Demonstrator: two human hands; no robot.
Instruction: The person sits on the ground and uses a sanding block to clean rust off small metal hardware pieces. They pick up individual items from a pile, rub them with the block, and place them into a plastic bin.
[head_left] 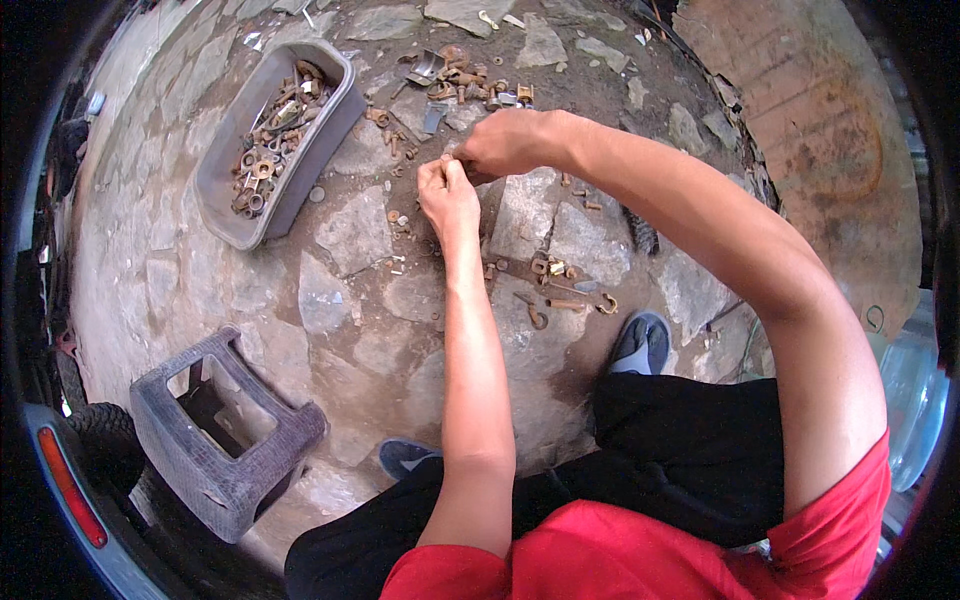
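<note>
- Above the stone-paved floor [350, 230], the left hand [449, 198] pinches a small piece [450, 156] between thumb and fingers, too small and covered to identify.
- Right against those fingertips, the right hand [503, 142] curls downward; whether its grip is pressed on the same piece, I cannot tell.
- Just beyond both hands lies a loose heap of rusty hardware [462, 80].
- Off to their left, a grey plastic tub [322, 158] holds mixed nuts and bolts [264, 170].
- Nearer the feet, a rusty hook [539, 318] lies among scattered metal bits.
- At lower left stands a dark plastic stool [222, 492].
</note>
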